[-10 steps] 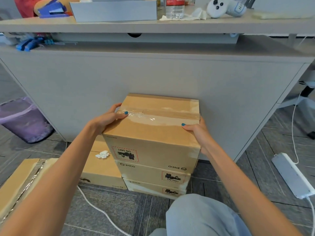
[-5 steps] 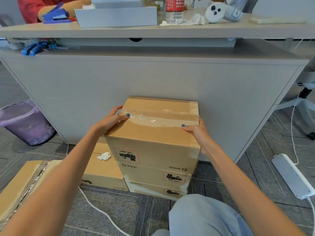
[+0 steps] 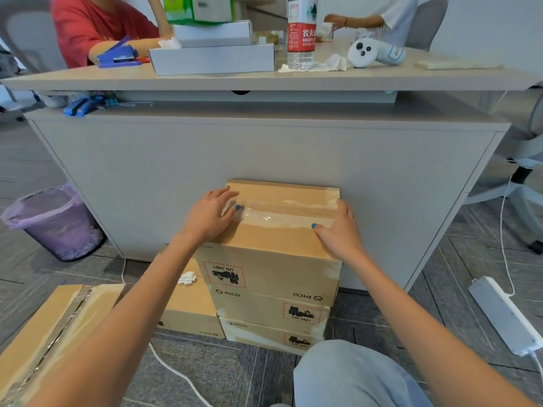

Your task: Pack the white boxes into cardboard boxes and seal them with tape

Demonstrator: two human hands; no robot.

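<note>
A sealed cardboard box (image 3: 276, 242) with clear tape (image 3: 282, 211) across its top sits on a stack of two more cardboard boxes (image 3: 264, 308) against a grey desk panel (image 3: 264, 148). My left hand (image 3: 210, 218) lies flat on the box's top left, fingers spread over the tape end. My right hand (image 3: 338, 235) rests on the top right corner, thumb on top and fingers along the right edge. Two white boxes (image 3: 211, 58) are stacked on the desk above, beside a blue tape dispenser (image 3: 117, 54).
A lower cardboard box (image 3: 191, 306) stands left of the stack. More taped cardboard (image 3: 44, 327) lies at bottom left. A purple-lined bin (image 3: 55, 221) is on the left, a power strip (image 3: 505, 315) on the right, a white cable (image 3: 176, 371) on the floor. Two people sit behind the desk.
My left hand has slid from the box's left side onto its top. My right hand has shifted up onto the top right corner. My view has tilted up.
</note>
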